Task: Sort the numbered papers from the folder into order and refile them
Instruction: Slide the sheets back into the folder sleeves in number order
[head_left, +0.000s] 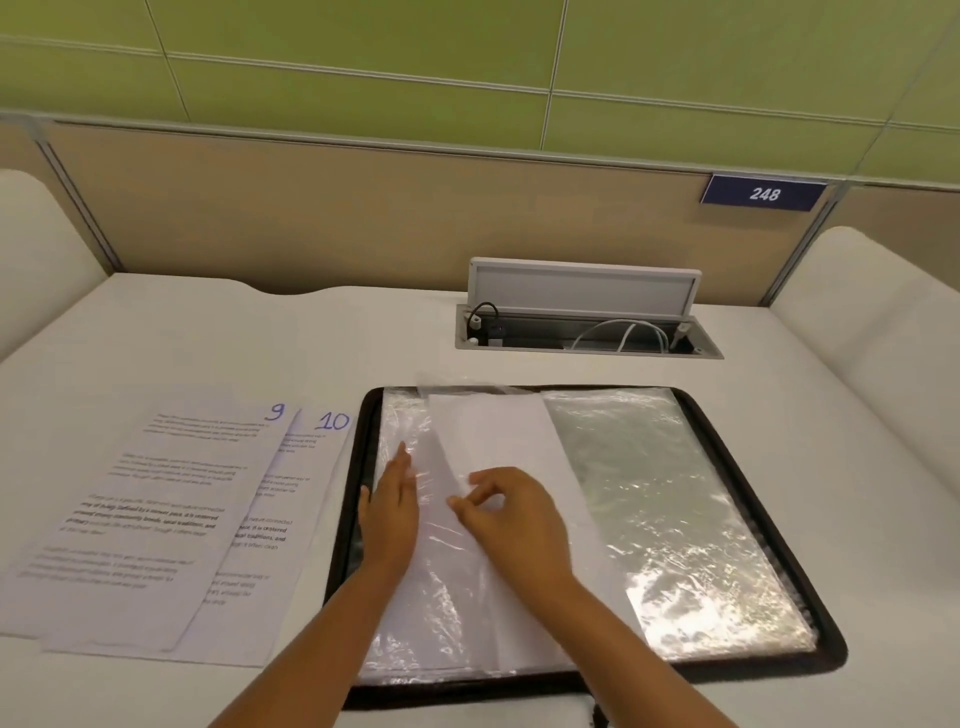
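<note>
A black folder lies open on the white desk, its clear plastic sleeves shining on the right half. A white sheet sits across the folder's middle, partly under a clear sleeve. My left hand lies flat with straight fingers on the left sleeve. My right hand pinches the sleeve's edge over the white sheet. Left of the folder lie two printed papers, the one marked 9 overlapping the one marked 10.
An open cable box with a raised lid and white cables is set into the desk behind the folder. A beige partition with a blue 248 plate closes the back. White padded sides flank the desk.
</note>
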